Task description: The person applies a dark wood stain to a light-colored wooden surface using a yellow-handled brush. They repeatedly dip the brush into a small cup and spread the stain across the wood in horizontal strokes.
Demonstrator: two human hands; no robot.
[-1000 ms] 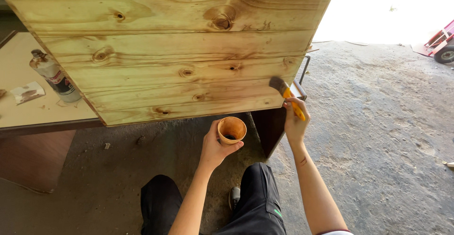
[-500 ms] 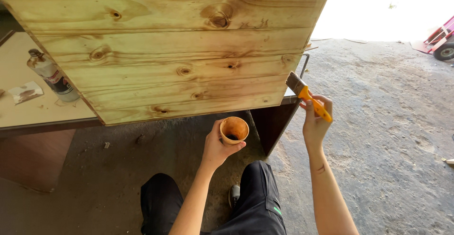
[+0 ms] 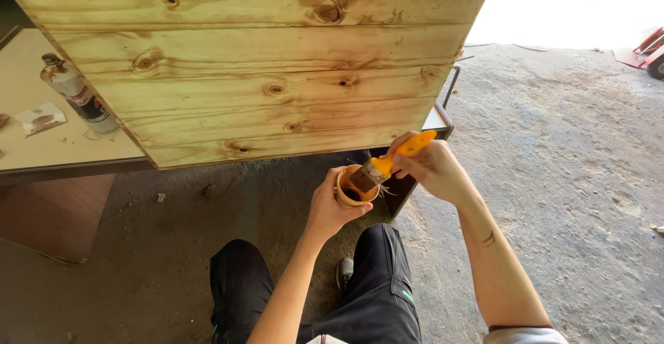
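Cup contents half hidden by your brush, bristles dipped inside, left hand wrapped around cup, right hand pinching yellow handle.

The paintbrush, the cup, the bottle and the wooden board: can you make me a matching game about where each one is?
Things:
1. paintbrush
2. small cup
3. bottle
4. wooden board

Places:
A. standing on the table at the left
B. held in the left hand
C. filling the top of the view
D. held in the right hand, bristles at the cup

Pairs: 1-D, 2-B, 3-A, 4-C
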